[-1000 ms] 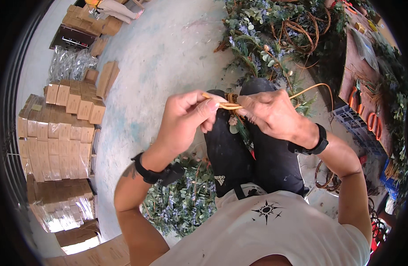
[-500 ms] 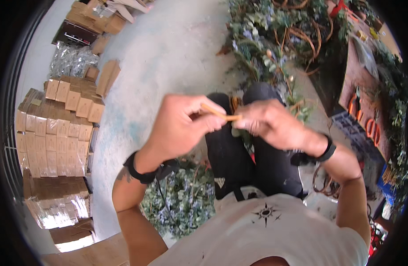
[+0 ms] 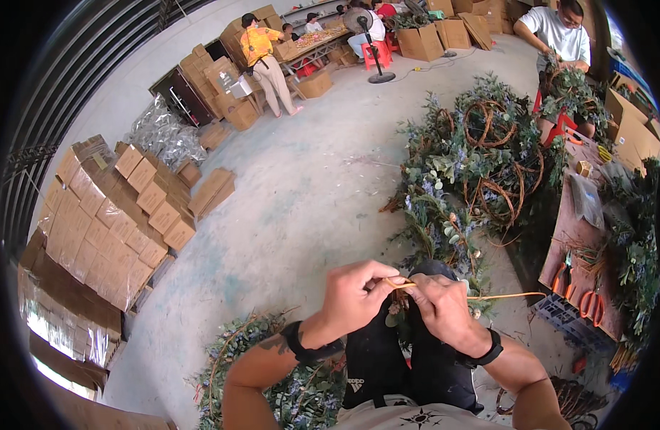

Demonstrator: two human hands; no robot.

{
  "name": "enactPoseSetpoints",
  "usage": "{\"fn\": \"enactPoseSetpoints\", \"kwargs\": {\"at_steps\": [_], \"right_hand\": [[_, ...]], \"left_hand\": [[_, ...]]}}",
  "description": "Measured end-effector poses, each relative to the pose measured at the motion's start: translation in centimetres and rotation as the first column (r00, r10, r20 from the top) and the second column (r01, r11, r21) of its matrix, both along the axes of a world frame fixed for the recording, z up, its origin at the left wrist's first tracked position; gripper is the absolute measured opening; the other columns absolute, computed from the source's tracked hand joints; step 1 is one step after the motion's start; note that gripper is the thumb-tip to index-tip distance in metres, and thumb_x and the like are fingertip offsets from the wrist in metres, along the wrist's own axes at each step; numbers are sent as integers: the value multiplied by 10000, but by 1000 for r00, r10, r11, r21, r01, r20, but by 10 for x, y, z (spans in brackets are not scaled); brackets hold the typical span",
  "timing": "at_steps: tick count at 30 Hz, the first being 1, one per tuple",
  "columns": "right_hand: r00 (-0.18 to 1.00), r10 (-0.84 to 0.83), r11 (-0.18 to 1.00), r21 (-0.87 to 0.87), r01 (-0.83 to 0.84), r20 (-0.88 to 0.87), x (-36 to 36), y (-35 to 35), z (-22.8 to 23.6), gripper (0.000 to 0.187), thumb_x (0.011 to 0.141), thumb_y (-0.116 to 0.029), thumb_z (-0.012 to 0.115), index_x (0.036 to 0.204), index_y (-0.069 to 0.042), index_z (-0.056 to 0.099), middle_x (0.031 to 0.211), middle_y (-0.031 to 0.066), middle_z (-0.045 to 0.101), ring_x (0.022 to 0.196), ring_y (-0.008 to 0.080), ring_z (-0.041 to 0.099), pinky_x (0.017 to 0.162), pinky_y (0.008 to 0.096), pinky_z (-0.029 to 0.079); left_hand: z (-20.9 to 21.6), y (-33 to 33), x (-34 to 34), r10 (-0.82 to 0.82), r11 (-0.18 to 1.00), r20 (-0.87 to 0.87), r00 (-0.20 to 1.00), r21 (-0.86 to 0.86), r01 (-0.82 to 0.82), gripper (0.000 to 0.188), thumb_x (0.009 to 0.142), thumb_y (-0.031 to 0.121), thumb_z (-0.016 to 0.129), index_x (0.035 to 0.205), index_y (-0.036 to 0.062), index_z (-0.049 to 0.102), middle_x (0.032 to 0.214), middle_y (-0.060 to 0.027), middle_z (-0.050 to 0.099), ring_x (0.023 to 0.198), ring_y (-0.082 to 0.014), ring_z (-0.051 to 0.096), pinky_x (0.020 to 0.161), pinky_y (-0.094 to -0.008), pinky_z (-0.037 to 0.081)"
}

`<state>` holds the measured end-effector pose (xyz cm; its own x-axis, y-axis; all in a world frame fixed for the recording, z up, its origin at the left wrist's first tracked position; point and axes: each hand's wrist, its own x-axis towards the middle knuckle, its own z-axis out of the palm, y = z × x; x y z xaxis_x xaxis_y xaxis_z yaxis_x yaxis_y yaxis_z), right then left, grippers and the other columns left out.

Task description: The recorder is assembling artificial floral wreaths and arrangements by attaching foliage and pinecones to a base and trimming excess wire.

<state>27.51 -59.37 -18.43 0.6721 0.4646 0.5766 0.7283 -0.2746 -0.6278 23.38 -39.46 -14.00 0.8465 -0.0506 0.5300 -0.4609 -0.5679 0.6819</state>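
An orange-tan cord (image 3: 505,296) is pinched between my two hands above my dark-trousered knees. My left hand (image 3: 356,299) grips a short bent loop of it between thumb and fingers. Close against it, my right hand (image 3: 442,304) pinches the same cord, whose free end sticks out to the right past the wrist. I cannot tell whether the cord is wire or twine. Greenery with small blue flowers (image 3: 287,398) lies on the floor by my left elbow.
At right, a low worktable (image 3: 584,244) carries orange-handled pliers (image 3: 563,278) and scissors (image 3: 592,307). Garlands with twig-ring wreaths (image 3: 491,123) heap beyond my knees. Stacked cartons (image 3: 100,222) stand at left. A co-worker (image 3: 559,39) handles greenery at far right; other people and a fan (image 3: 363,36) are farther back.
My view has tilted up, bringing the far room and people into sight. The hands have drawn closer together, and the cord's long end now shows to the right.
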Motion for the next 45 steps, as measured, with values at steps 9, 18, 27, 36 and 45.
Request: {"fn": "enactPoseSetpoints", "kwargs": {"at_steps": [9,18,27,36,45], "right_hand": [[994,-70,998,5,69,83,-1,0,-12,162,968,-164,689,1095,-64,694,915,151,746,780,349,725,631,440,569],[810,338,929,34,-368,-479,18,-20,20,390,1096,-362,534,1025,-13,694,801,150,675,754,339,667,695,433,522],[707,454,818,-63,-572,-542,33,-31,29,475,1121,-424,437,1002,-12,639,883,137,661,843,355,656,763,454,507],[825,399,797,-293,-528,-401,29,-27,36,377,1113,-357,456,1063,-40,653,931,175,672,914,422,653,786,503,512],[892,372,869,-240,-432,-259,22,-23,26,274,1086,-283,516,1117,-85,703,955,148,715,919,399,677,770,499,525]], "left_hand": [[-4,-12,-3,-204,835,-399,894,-548,-54,228,1056,182,642,1037,-40,695,907,-66,739,797,-68,665,711,-237,554],[3,-3,-4,-317,825,-396,862,-564,44,174,1038,114,641,1011,-43,713,933,-85,743,774,-118,659,727,-273,551],[1,-1,-6,-381,824,-404,832,-556,107,215,1046,136,657,1073,-69,714,916,-89,753,748,-92,661,688,-252,556],[5,-4,-13,-297,847,-437,849,-531,23,254,1049,177,667,1048,-72,718,878,-76,748,731,-86,656,678,-253,554],[23,-5,-15,-269,837,-547,793,-541,-90,272,1038,190,677,970,-71,701,826,-83,728,716,-98,672,661,-253,572]]}}
